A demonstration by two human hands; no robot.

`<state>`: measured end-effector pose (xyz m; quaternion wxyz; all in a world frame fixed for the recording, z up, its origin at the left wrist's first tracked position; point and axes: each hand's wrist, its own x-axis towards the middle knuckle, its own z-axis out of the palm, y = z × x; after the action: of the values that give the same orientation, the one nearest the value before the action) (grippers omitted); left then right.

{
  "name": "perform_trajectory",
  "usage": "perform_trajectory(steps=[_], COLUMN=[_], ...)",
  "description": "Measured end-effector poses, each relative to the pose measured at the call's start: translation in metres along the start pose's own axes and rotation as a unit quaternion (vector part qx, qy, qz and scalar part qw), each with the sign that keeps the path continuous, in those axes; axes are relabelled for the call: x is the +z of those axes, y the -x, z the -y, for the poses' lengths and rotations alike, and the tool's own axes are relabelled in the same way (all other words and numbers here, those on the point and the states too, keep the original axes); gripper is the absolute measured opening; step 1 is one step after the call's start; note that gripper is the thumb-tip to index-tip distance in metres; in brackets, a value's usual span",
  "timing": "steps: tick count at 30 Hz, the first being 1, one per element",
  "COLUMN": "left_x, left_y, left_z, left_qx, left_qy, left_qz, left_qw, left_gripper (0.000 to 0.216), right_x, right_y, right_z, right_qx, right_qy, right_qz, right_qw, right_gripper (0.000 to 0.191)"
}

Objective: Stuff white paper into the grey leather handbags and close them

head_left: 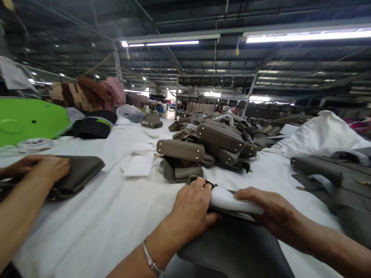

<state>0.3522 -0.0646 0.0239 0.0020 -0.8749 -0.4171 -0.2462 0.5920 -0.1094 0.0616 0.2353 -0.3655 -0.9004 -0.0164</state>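
Both hands' fingers (203, 189) press the white stuffing (232, 202) into the bag (232, 247).

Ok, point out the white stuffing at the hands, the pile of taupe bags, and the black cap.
white stuffing (232, 200), head view, on its bare middle between the two hands.
pile of taupe bags (220, 137), head view, on the flat side of a top bag.
black cap (92, 126), head view, on its crown.

Sleeves: none; both forearms were bare.
Left wrist: a thin silver bracelet (150, 261) circled it.
Right wrist: unadorned.
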Motion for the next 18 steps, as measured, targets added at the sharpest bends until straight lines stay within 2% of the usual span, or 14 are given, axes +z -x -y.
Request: perform_trajectory(steps=[4, 6, 8, 10, 13, 18], left_x=[0.000, 0.001, 0.001, 0.000, -0.002, -0.003], left_y=[0.000, 0.001, 0.002, 0.002, 0.003, 0.004], left_z=[-0.001, -0.002, -0.003, -0.004, -0.005, -0.001], left_qx=[-0.019, -0.019, -0.020, -0.023, -0.027, -0.006], left_qy=[0.007, 0.007, 0.005, 0.004, 0.007, 0.011], left_qz=[0.006, 0.006, 0.004, 0.004, 0.001, -0.001], left_qw=[1.000, 1.000, 1.000, 1.000, 1.000, 1.000], left_gripper=[0.063, 0.068, 0.070, 0.061, 0.037, 0.021], right_x=[-0.012, -0.010, -0.005, 0.000, 0.001, -0.005], right_y=[-0.013, -0.015, -0.016, -0.016, -0.017, -0.024], right_z=[0.014, 0.018, 0.017, 0.014, 0.006, -0.007], right_qx=[-0.025, 0.020, 0.092, 0.151, 0.199, 0.208], right_qy=[0.008, -0.021, -0.043, -0.035, 0.004, 0.094], right_qz=[0.042, 0.059, 0.047, 0.017, -0.013, -0.017], right_qw=[0.999, 0.998, 0.994, 0.988, 0.980, 0.973], right_gripper=[0.042, 0.040, 0.036, 0.031, 0.027, 0.028])
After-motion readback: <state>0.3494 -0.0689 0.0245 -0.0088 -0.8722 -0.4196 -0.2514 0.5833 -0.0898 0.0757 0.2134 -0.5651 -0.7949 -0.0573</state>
